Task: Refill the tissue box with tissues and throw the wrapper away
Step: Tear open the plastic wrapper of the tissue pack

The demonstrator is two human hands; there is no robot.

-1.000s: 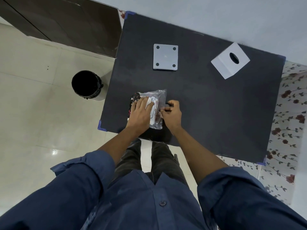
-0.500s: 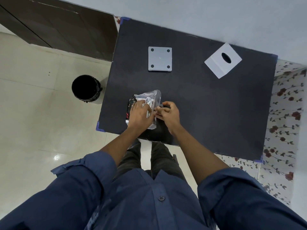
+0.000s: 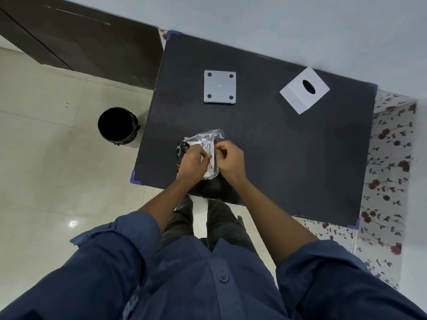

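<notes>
Both hands meet at the lower middle of the dark tabletop (image 3: 288, 158), near its front edge. The left hand (image 3: 193, 163) presses down on a plastic-wrapped tissue pack (image 3: 203, 144), its grip closed over the wrapper's left part. The right hand (image 3: 231, 159) pinches the clear wrapper at the pack's right side, fingers curled tight on the film. The white tissue box (image 3: 304, 90), with its oval slot facing up, sits well apart at the upper right of the frame. A grey square base plate (image 3: 220, 87) lies at upper centre. A black waste bin (image 3: 117, 125) stands on the floor, left of the tabletop.
</notes>
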